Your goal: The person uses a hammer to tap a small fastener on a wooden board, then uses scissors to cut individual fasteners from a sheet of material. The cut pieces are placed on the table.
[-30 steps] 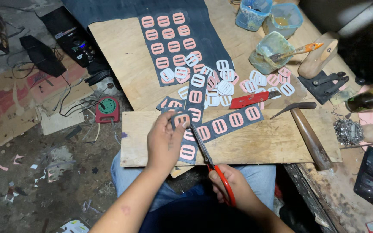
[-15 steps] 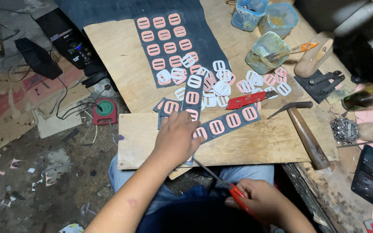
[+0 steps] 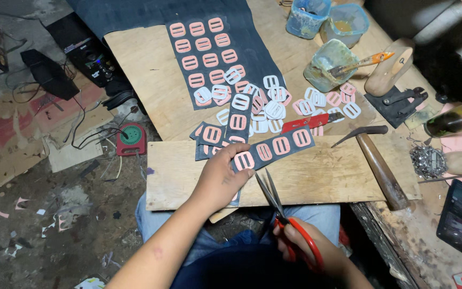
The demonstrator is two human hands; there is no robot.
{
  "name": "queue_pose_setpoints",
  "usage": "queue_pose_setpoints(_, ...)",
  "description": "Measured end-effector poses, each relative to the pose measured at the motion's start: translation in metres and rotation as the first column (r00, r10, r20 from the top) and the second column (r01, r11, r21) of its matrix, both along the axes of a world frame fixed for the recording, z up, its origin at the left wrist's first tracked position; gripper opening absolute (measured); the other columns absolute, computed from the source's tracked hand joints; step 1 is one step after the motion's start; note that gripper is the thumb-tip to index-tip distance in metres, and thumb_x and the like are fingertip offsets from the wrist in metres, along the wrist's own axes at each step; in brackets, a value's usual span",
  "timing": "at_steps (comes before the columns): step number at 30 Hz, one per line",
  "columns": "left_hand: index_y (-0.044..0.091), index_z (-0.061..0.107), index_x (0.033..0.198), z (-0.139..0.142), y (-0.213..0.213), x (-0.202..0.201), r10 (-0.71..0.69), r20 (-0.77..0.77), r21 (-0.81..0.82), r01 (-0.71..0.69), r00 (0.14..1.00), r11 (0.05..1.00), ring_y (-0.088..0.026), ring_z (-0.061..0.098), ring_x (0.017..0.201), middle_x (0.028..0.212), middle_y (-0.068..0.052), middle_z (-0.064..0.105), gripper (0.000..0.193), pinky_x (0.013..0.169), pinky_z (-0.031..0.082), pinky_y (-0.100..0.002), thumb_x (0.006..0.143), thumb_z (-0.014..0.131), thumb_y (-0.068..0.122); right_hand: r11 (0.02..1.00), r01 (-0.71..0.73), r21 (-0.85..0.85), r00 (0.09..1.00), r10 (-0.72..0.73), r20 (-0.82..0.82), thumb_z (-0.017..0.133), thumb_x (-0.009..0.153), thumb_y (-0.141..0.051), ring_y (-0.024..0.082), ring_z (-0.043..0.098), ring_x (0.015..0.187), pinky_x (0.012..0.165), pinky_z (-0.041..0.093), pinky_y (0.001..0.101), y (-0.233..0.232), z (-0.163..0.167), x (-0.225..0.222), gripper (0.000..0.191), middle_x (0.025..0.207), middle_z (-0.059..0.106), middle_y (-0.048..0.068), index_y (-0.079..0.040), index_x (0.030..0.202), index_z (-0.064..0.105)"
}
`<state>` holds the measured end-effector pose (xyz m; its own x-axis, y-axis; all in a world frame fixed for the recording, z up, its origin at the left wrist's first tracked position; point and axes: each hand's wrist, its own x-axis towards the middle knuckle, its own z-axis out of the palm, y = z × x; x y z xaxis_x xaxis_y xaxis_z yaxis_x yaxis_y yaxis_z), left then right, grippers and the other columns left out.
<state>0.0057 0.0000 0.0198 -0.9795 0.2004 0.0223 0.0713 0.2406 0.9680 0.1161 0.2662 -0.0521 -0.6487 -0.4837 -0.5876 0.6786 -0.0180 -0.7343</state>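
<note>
Wooden counter [image 3: 316, 182] lies across the lap. Left hand [image 3: 221, 179] grip is clamped on a dark strip [image 3: 274, 147] of pink buckles, held just beside the blades. Right hand [image 3: 308, 251] grip is closed through red scissors [image 3: 282, 211], blades apart. Hammer [image 3: 375, 160] lies to the right.

The long dark fabric strip [image 3: 274, 147] carries pink buckle shapes. The metal scissors [image 3: 284, 214] have red handles. The round plastic reel [image 3: 131, 136] is red with green centre.
</note>
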Motion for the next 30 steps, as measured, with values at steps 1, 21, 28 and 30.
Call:
queue_pose_setpoints(1,0.001,0.058,0.128,-0.004,0.000,0.000,-0.007,0.136,0.151,-0.014,0.991,0.988,-0.017,0.068,0.099,0.112,-0.011,0.070,0.047,0.084,0.054,-0.030,0.084,0.072,-0.001,1.000,-0.008,0.010,1.000,0.008,-0.006,0.053,0.098,-0.042,0.016,0.062,0.068,0.064,0.051,0.0289,-0.005,0.002,-0.003,0.043,0.080,0.065,0.007,-0.003,0.112,0.063)
queue_pose_setpoints(21,-0.002,0.057,0.125,-0.028,-0.006,0.019,-0.095,0.442,0.486,-0.149,0.892,0.861,-0.010,0.068,0.093,0.110,-0.008,0.070,0.041,0.079,0.054,-0.023,0.085,0.063,-0.011,0.980,0.048,0.194,0.999,-0.044,-0.027,0.054,0.098,-0.042,0.013,0.055,0.053,0.050,0.046,0.0263,-0.044,0.012,-0.025,0.038,0.068,0.059,0.004,-0.005,0.102,0.065)
queue_pose_setpoints(28,0.003,0.058,0.123,-0.005,-0.013,0.013,0.122,0.246,0.251,-0.184,0.962,0.950,-0.015,0.068,0.093,0.110,-0.007,0.067,0.037,0.076,0.055,-0.026,0.087,0.063,-0.004,0.952,0.008,0.305,1.000,-0.001,-0.024,0.057,0.097,-0.038,0.012,0.049,0.043,0.040,0.038,0.0260,-0.038,0.016,-0.021,0.033,0.057,0.053,0.003,-0.006,0.090,0.064)
queue_pose_setpoints(30,0.004,0.065,0.120,0.009,-0.023,0.010,0.168,-0.136,-0.158,-0.189,0.976,0.969,-0.020,0.067,0.092,0.117,-0.007,0.060,0.031,0.076,0.057,-0.030,0.089,0.069,0.004,0.954,0.019,0.300,0.999,-0.027,0.021,0.061,0.096,-0.036,0.012,0.049,0.044,0.042,0.039,0.0264,-0.040,0.013,-0.019,0.028,0.059,0.054,0.002,-0.008,0.089,0.063)
